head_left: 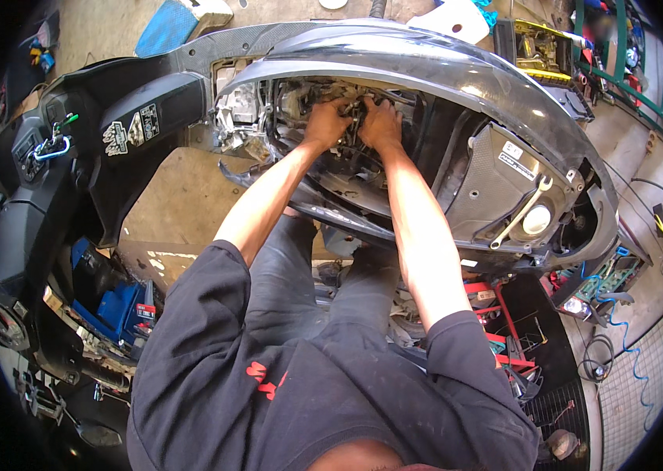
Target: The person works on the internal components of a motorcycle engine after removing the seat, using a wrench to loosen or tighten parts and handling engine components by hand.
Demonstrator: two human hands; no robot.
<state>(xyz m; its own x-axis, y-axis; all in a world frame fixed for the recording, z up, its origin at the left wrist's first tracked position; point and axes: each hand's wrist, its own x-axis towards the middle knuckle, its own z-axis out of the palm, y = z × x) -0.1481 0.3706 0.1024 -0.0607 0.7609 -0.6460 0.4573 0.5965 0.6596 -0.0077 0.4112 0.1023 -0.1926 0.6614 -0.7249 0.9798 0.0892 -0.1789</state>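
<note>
Both my arms reach down into the open engine bay of a dark scooter (496,74), whose seat is off. My left hand (327,123) is curled in among hoses and metal engine parts (308,93), fingertips pressed in toward the middle. Close beside it on the right, my right hand (381,124) has its fingers bent down around parts in the same spot. What the fingertips grip is too small and hidden to make out. A combination wrench (521,213) lies on the scooter's rear panel (469,184), to the right of my hands.
Keys on a light-blue carabiner (53,151) hang at the scooter's front, far left. A yellow-edged tool case (539,51) stands on the floor at the back right. Red frames (504,322), a blue coiled hose (622,330) and a blue bin (116,310) lie around the scooter.
</note>
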